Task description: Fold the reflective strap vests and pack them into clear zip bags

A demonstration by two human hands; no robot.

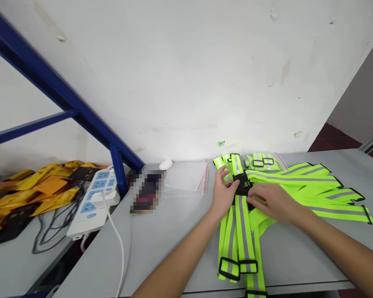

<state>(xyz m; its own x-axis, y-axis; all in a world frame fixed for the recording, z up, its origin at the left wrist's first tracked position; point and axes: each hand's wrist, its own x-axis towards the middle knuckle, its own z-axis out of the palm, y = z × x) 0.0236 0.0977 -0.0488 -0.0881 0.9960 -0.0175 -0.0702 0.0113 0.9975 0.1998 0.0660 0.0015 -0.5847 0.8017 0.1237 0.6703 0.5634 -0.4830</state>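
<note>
A reflective vest (243, 219) of neon yellow-green elastic straps with grey stripes and black buckles lies spread on the grey table. Its black joining piece (242, 183) sits between my hands. My left hand (224, 191) grips the vest from the left, thumb on the black piece and fingers over the straps. From the right, my right hand (269, 201) is closed with bent fingers at the lower edge of that piece, pinching the vest there; its fingertips are partly hidden. More reflective straps (323, 192) fan out to the right, beneath and beyond my right hand.
Behind the straps lies a clear bag (264, 162) with a folded vest inside. Flat zip bags (186, 178), a white oval case (165, 164) and a blurred-out phone-like object (147, 192) lie left. Further left are a power strip (93, 203), yellow packets (46, 186) and a blue frame (62, 91).
</note>
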